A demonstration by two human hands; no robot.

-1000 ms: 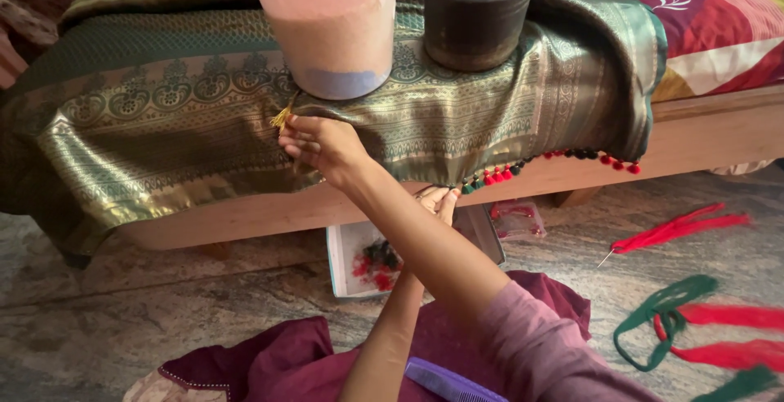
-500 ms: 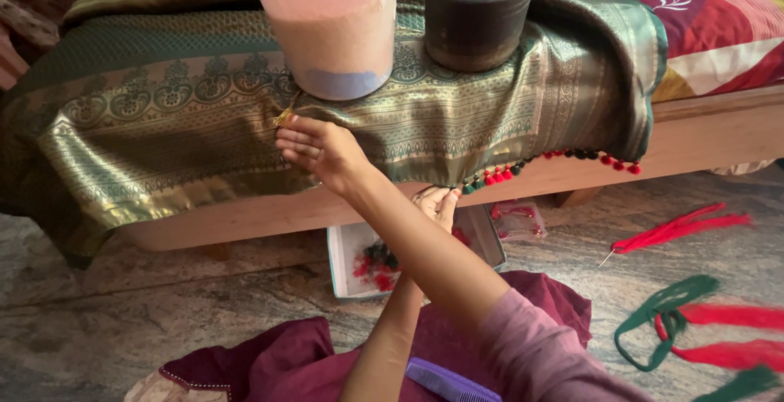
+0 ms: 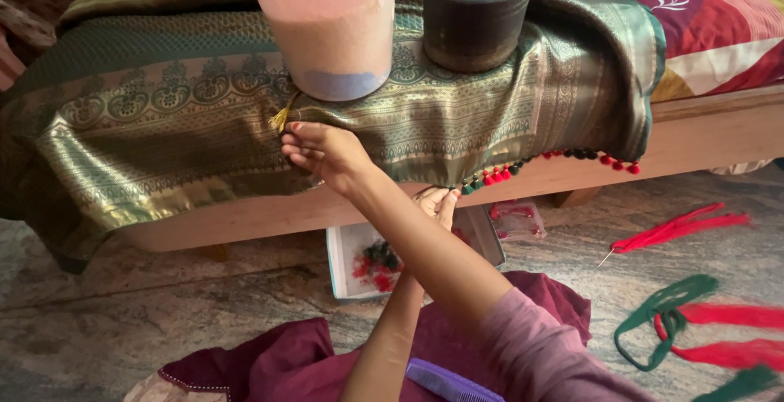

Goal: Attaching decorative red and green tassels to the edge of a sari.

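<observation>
Your right hand (image 3: 322, 150) pinches gold tassel threads (image 3: 282, 116) on the green brocade cloth (image 3: 163, 116) draping the wooden bed edge (image 3: 710, 136). Your left hand (image 3: 437, 203), fingers loosely curled, sits at four o'clock from it. Stone floor (image 3: 163, 312): red yarn (image 3: 682, 226) at three o'clock.

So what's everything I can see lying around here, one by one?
sari cloth: one, green and gold, draped over the wooden bench edge
yellow tassel: one, on the cloth by the fingers
bead tassels: a row, red and green, along the cloth's hem
plastic container: one, pinkish, standing on the cloth
stone mortar: one, dark, beside the container
white box: one, on the floor, red and dark bits inside
thread bundles: several, red and green, on the floor at right
comb: one, purple, on the lap
right hand: on the cloth at the yellow tassel
left hand: under the cloth's hem
</observation>
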